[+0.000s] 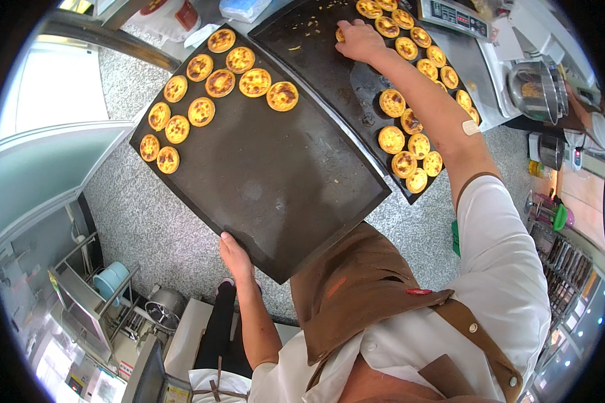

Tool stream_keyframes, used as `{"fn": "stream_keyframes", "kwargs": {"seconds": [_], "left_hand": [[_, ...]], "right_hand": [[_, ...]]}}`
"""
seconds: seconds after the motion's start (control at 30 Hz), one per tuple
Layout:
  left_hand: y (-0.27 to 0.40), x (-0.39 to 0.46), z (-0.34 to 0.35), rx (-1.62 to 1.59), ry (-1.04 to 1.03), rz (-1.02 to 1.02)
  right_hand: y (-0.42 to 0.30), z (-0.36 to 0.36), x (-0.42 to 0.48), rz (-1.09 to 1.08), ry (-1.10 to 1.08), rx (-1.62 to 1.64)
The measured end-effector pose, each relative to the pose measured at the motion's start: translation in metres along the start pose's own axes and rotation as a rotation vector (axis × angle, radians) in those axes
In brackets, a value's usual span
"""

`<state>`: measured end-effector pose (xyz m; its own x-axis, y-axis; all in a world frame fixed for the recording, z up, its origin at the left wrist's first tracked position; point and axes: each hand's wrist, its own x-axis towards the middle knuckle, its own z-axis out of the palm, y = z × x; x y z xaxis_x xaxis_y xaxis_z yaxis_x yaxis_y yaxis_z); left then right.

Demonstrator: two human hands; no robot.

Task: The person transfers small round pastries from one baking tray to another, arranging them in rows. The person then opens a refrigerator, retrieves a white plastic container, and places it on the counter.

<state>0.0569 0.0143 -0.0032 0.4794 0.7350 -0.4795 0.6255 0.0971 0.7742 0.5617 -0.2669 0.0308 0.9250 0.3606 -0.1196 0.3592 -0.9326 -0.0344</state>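
My left hand (237, 258) grips the near left edge of a dark baking tray (262, 171), thumb on the rim. Several browned egg tarts (219, 82) sit along that tray's far and left sides. Beside it, to the right, lies a second dark baking tray (327, 70) with several more egg tarts (404, 163), mostly along its right side. Over this second tray my right hand (360, 41) reaches out, its fingers around one egg tart (339, 35) that is partly hidden behind them.
A digital control panel or scale (454, 19) adjoins the second tray's far right. Metal mixing bowls (532, 93) stand at right. A white bucket (169, 20) and a blue-white packet (243, 7) lie beyond the trays. Another person's dark-clothed leg (216, 327) shows at lower left, near a stand mixer bowl (165, 307).
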Motion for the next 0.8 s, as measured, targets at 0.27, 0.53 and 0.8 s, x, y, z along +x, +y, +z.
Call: {"fn": "stream_keyframes", "kwargs": {"seconds": [0.27, 0.53, 0.8], "left_hand": [[0.006, -0.003, 0.0, -0.062, -0.026, -0.044], [-0.006, 0.0, -0.001, -0.126, -0.099, -0.037], [-0.014, 0.002, -0.001, -0.117, -0.045, -0.036]], "right_hand": [[-0.064, -0.03, -0.08, -0.299, 0.004, 0.164], [-0.126, -0.005, -0.168, -0.539, -0.026, 0.319], [-0.051, -0.039, -0.129, -0.239, 0.065, 0.279]]}}
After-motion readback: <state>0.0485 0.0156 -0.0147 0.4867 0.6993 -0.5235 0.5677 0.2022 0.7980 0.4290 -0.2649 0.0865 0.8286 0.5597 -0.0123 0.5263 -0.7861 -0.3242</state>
